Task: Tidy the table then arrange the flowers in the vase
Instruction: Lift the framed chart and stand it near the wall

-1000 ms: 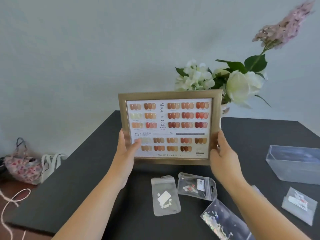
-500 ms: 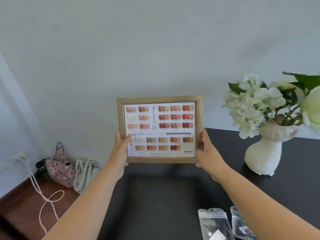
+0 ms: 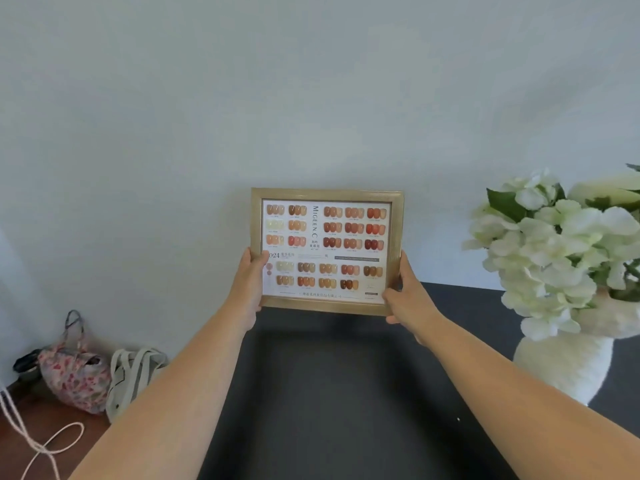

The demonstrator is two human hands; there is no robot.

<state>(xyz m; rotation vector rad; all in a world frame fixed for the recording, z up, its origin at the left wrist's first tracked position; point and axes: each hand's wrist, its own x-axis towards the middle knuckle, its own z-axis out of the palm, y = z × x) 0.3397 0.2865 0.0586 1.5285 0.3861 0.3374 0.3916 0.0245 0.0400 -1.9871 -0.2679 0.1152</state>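
A gold picture frame (image 3: 327,249) with a nail-colour chart is held upright over the far left corner of the dark table (image 3: 332,393), close to the wall. My left hand (image 3: 247,287) grips its lower left edge, thumb on the glass. My right hand (image 3: 405,294) grips its lower right corner. At the right stands a white vase (image 3: 568,365) holding white flowers (image 3: 554,251) with green leaves; it is partly cut off by the picture's edge.
On the floor at the left, against the wall, lie a floral bag (image 3: 74,375) and a pale tote bag (image 3: 133,372). A white cord (image 3: 38,441) trails across the brown floor. The table's left edge runs just beneath my left forearm.
Both hands carried the frame left and away toward the wall. The view swung left, so the vase now sits at the right edge and the plastic pouches have dropped out of sight.
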